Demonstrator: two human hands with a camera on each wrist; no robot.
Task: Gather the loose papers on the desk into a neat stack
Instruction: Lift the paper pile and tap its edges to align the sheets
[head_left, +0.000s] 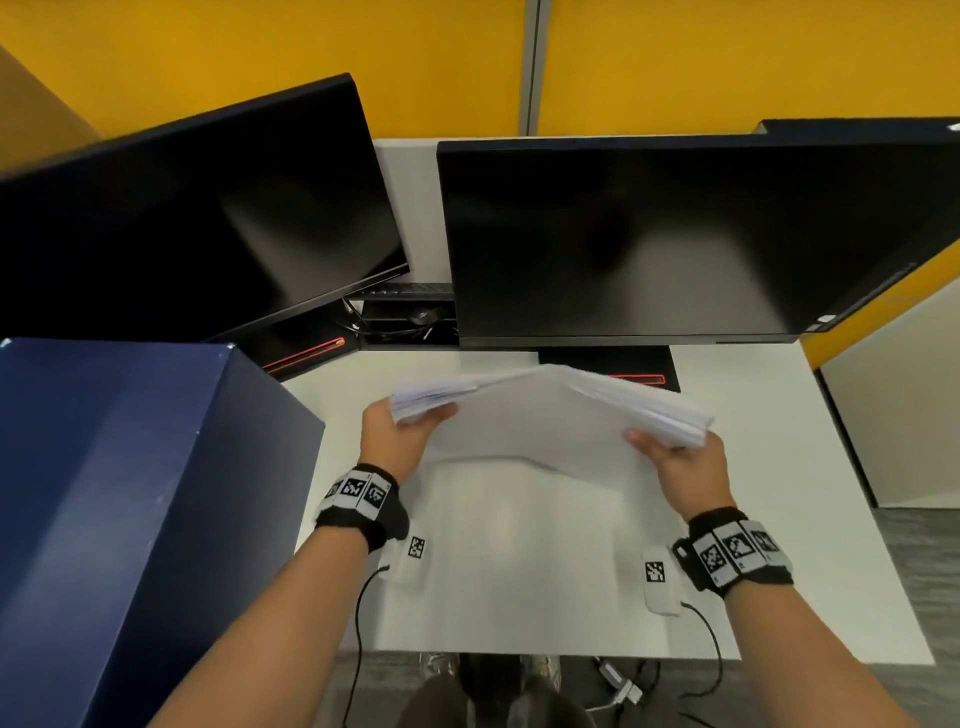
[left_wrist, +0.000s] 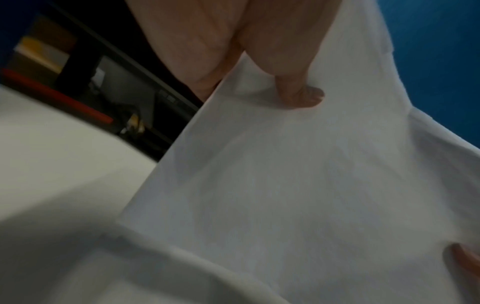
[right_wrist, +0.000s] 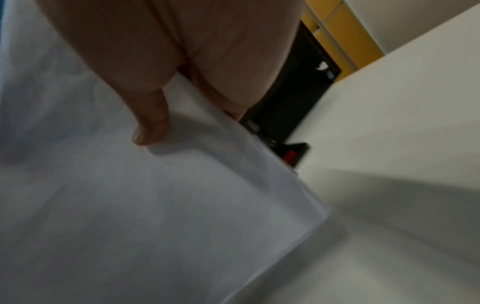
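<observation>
A bundle of white papers (head_left: 540, 415) hangs in the air above the white desk (head_left: 519, 571), sagging at both ends. My left hand (head_left: 400, 436) grips its left edge, thumb on the near face and fingers behind. My right hand (head_left: 680, 462) grips the right edge the same way. The sheets fan out unevenly at both ends. In the left wrist view my thumb (left_wrist: 301, 96) presses the paper (left_wrist: 285, 185). The right wrist view shows my right thumb (right_wrist: 150, 127) on the sheet (right_wrist: 130, 205). The fingers behind the papers are hidden.
Two dark monitors (head_left: 208, 218) (head_left: 675, 239) stand at the back of the desk, close behind the papers. A tall dark blue box (head_left: 130, 519) fills the left side. Two small white tagged devices (head_left: 415, 551) (head_left: 660, 582) with cables lie near the front edge.
</observation>
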